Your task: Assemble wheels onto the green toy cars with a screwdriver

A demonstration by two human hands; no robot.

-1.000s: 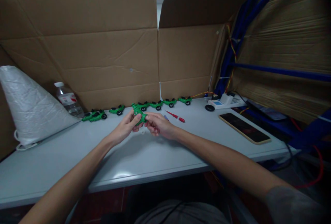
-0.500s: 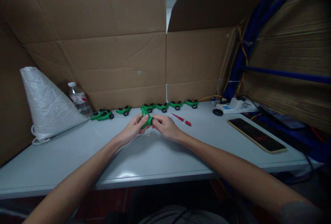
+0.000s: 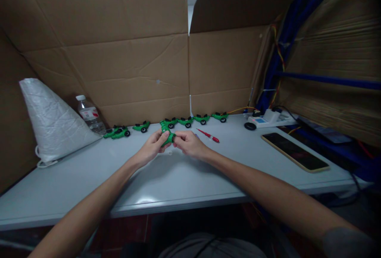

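Observation:
A green plastic toy vehicle part (image 3: pixel 169 139) is held above the table, gripped between the thumb and fingers of my left hand (image 3: pixel 153 145). My right hand (image 3: pixel 190 143) is closed in a pinch against the part's right end. Whatever lies between those right fingertips is hidden. Just below the hands, a small clear ring-like piece (image 3: pixel 170 153) rests on the table. A red screwdriver (image 3: pixel 210 135) lies to the right of my right hand, its thin tip pointing away to the left.
Several green toy vehicles with black wheels, such as one (image 3: pixel 220 117), line the back of the white table (image 3: pixel 184 182). At left stand a silvery wrapped bag (image 3: pixel 56 123) and a water bottle (image 3: pixel 89 115). On the right are a phone (image 3: pixel 294 151), power strip (image 3: pixel 274 119) and black wheel (image 3: pixel 250 126).
The whole view has shifted slightly. Both hands stay together at the green part, with only a slight change in its tilt and in the right fingers' position.

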